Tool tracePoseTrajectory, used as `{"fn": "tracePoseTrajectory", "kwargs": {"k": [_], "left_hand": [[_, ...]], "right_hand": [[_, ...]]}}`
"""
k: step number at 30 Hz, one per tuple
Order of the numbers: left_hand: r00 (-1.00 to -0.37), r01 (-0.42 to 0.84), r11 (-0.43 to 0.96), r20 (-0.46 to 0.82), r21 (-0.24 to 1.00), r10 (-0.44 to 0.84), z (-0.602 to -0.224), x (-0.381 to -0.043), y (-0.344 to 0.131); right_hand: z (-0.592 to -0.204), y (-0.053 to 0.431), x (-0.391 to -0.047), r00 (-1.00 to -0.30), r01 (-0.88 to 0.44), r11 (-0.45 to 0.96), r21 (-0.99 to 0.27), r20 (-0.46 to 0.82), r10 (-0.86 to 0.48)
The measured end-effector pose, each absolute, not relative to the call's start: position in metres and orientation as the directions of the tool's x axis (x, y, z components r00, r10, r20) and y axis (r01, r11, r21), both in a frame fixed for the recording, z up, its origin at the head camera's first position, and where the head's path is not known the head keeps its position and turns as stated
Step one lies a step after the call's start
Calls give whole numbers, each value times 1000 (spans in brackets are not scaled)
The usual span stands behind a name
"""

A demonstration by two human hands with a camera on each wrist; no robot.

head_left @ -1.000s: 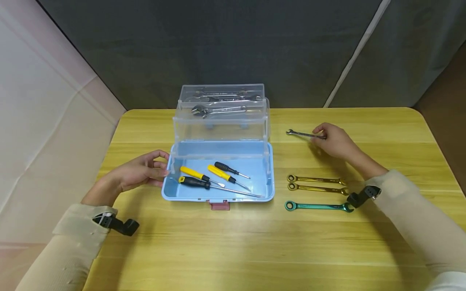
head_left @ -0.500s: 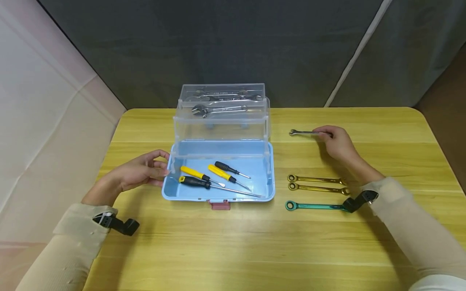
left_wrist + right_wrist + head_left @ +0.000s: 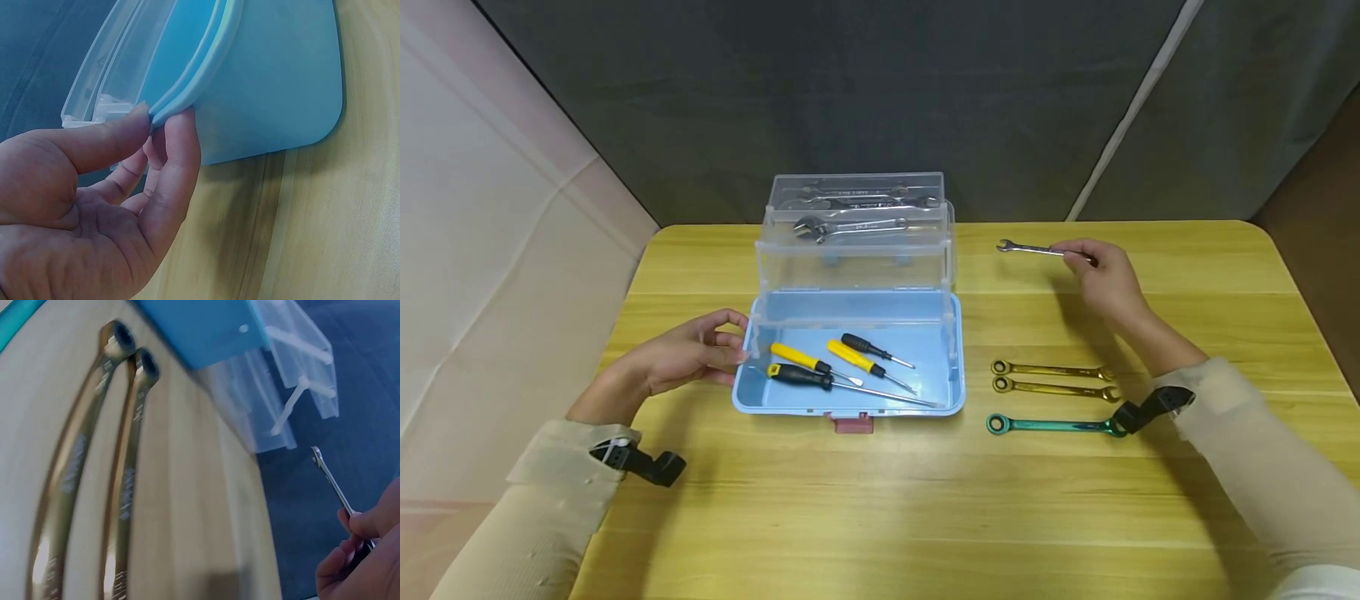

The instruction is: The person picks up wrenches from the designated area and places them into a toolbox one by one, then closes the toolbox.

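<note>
Right of the blue toolbox [image 3: 962, 354], a silver wrench [image 3: 1030, 248] pinched in the right hand [image 3: 1107, 279]
Head view: its long axis runs crosswise, free end pointing left toward the toolbox. Left wrist: the left hand [image 3: 103, 209] pinches the rim [image 3: 214, 65]. Right wrist: the wrench stands apart from the clear trays [image 3: 242, 400].

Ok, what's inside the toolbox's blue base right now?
A left yellow screwdriver, a right yellow screwdriver, a short black screwdriver and a long black screwdriver. Anything beneath them is covered, and clear plastic hazes the rear of the blue base.
</note>
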State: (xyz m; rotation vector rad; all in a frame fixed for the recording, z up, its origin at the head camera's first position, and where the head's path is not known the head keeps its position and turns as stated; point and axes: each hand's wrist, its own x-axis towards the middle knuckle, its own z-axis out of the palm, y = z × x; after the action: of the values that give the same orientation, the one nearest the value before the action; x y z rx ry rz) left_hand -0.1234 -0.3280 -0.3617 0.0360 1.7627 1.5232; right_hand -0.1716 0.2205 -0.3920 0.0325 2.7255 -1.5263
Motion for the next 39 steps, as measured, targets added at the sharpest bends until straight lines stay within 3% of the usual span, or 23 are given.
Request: {"fn": "tracePoseTrajectory", "kwargs": {"k": [10, 23, 39], "left_hand": [[-689, -462, 290, -545, 838, 478, -361, -123, -327], [-690, -459, 301, -549, 836, 472, -360, -124, -326], [-694, -455, 307, -549, 836, 465, -362, -124, -328]], "right_hand": [[-358, 204, -176, -999, -32, 458, -888, 13, -43], [-318, 159, -187, -993, -83, 490, -868, 29, -117], [-318, 98, -206, -961, -225, 553, -802, 88, -264]]}}
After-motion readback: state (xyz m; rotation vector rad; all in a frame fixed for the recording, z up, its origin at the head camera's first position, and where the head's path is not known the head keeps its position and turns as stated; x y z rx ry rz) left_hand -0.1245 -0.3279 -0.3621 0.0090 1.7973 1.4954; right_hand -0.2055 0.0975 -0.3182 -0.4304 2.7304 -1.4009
